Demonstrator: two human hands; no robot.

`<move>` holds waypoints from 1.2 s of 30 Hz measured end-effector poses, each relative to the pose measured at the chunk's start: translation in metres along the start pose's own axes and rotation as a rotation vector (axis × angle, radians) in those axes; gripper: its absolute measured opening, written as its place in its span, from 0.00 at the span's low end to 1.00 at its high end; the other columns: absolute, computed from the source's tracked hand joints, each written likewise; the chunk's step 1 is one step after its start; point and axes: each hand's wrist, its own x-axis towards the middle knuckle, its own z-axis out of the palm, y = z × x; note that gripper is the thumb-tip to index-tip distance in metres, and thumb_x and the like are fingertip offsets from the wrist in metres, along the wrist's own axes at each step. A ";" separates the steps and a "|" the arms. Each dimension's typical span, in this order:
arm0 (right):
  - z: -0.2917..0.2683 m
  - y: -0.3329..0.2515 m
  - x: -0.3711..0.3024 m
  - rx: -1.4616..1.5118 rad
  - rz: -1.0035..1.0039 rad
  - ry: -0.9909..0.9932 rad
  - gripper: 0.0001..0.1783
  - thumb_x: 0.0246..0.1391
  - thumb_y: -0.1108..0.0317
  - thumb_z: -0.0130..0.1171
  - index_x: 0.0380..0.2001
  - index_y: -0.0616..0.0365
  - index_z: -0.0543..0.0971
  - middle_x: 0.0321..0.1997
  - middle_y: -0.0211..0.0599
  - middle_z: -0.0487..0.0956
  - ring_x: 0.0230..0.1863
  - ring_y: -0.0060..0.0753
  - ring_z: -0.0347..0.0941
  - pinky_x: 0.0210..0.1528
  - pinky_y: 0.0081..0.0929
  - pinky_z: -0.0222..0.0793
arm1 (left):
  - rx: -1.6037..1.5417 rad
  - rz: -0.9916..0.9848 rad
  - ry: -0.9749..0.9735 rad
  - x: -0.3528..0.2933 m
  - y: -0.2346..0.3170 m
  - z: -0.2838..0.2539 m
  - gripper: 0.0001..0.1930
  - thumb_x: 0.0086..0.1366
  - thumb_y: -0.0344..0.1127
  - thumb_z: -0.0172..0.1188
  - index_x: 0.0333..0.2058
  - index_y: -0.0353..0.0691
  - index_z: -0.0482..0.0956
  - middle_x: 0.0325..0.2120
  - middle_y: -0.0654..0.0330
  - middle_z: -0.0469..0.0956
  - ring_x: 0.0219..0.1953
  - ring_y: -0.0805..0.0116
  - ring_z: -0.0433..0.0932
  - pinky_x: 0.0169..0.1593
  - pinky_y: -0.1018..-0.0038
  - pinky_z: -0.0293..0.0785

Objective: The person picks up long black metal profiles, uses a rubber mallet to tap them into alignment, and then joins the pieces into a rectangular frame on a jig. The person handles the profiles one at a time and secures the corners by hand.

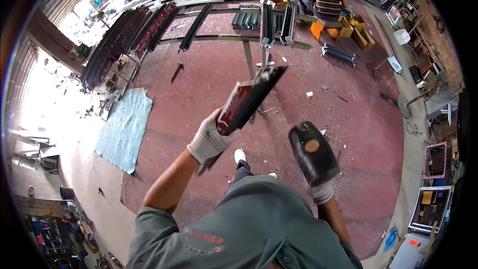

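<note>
Your gloved left hand (208, 142) grips a red-and-black metal profile (249, 100) raised above the red floor (199, 79), while your right hand (322, 192), apparently closed, lifts a black rubber mallet (312, 152) just right of the profile.

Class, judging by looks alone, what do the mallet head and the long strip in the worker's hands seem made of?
Mallet head: probably black rubber, matt and rounded, with a pale wooden handle end showing. Strip: likely coated metal profile, dark red, straight-edged, glossy.
</note>
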 end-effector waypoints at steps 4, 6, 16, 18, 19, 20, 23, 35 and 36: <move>-0.004 0.020 -0.013 0.231 0.113 0.025 0.27 0.62 0.72 0.61 0.64 0.60 0.69 0.58 0.41 0.75 0.57 0.35 0.74 0.57 0.33 0.73 | -0.117 -0.259 -0.201 -0.011 0.013 -0.012 0.29 0.60 0.34 0.71 0.59 0.33 0.73 0.45 0.62 0.81 0.47 0.75 0.76 0.56 0.73 0.74; -0.009 0.017 -0.016 0.119 0.092 -0.005 0.26 0.65 0.64 0.61 0.62 0.58 0.68 0.50 0.32 0.74 0.45 0.27 0.73 0.44 0.28 0.73 | -0.256 -0.443 -0.306 -0.020 0.021 -0.016 0.28 0.60 0.34 0.72 0.58 0.33 0.75 0.45 0.63 0.81 0.47 0.75 0.76 0.57 0.73 0.73; -0.017 0.015 -0.027 0.032 0.167 -0.012 0.17 0.64 0.67 0.62 0.53 0.58 0.75 0.40 0.30 0.78 0.35 0.19 0.73 0.35 0.23 0.72 | -0.333 -0.527 -0.443 -0.046 -0.020 0.013 0.29 0.53 0.30 0.72 0.55 0.35 0.76 0.40 0.63 0.81 0.42 0.72 0.78 0.54 0.73 0.75; -0.028 0.016 -0.035 0.053 0.179 0.019 0.17 0.63 0.68 0.62 0.54 0.59 0.75 0.42 0.31 0.79 0.37 0.23 0.74 0.38 0.25 0.73 | -0.330 -0.599 -0.424 -0.048 -0.024 0.017 0.29 0.52 0.28 0.73 0.54 0.34 0.77 0.39 0.64 0.80 0.43 0.72 0.78 0.55 0.72 0.75; -0.037 0.018 -0.044 0.078 0.208 0.080 0.18 0.63 0.68 0.62 0.54 0.60 0.75 0.43 0.32 0.80 0.38 0.25 0.75 0.39 0.26 0.73 | -0.326 -0.630 -0.428 -0.047 -0.023 0.021 0.29 0.51 0.27 0.73 0.54 0.34 0.77 0.39 0.64 0.80 0.44 0.73 0.78 0.55 0.71 0.75; -0.044 0.026 -0.052 0.120 0.290 0.143 0.18 0.62 0.68 0.61 0.54 0.60 0.75 0.44 0.33 0.80 0.39 0.27 0.75 0.40 0.27 0.73 | -0.326 -0.625 -0.427 -0.045 -0.025 0.024 0.29 0.51 0.27 0.73 0.54 0.34 0.77 0.39 0.64 0.80 0.43 0.72 0.78 0.55 0.71 0.75; -0.033 -0.001 -0.013 -0.230 -0.076 -0.068 0.23 0.60 0.70 0.61 0.58 0.62 0.74 0.51 0.43 0.81 0.51 0.40 0.77 0.51 0.35 0.73 | -0.293 -0.593 -0.436 -0.038 -0.021 0.036 0.30 0.50 0.27 0.73 0.54 0.35 0.77 0.39 0.65 0.80 0.42 0.73 0.78 0.54 0.72 0.76; -0.026 0.004 -0.024 -0.298 -0.148 -0.030 0.12 0.59 0.68 0.64 0.45 0.61 0.80 0.41 0.41 0.84 0.41 0.42 0.82 0.38 0.36 0.75 | -0.288 -0.574 -0.341 -0.036 -0.018 0.041 0.29 0.49 0.27 0.68 0.54 0.38 0.78 0.36 0.70 0.77 0.38 0.77 0.74 0.48 0.76 0.75; -0.027 0.007 -0.017 -0.337 -0.199 -0.059 0.12 0.59 0.68 0.65 0.43 0.61 0.79 0.40 0.42 0.84 0.40 0.42 0.81 0.36 0.35 0.74 | -0.275 -0.572 -0.357 -0.036 -0.019 0.039 0.29 0.49 0.27 0.69 0.54 0.38 0.78 0.36 0.70 0.77 0.37 0.77 0.74 0.47 0.76 0.75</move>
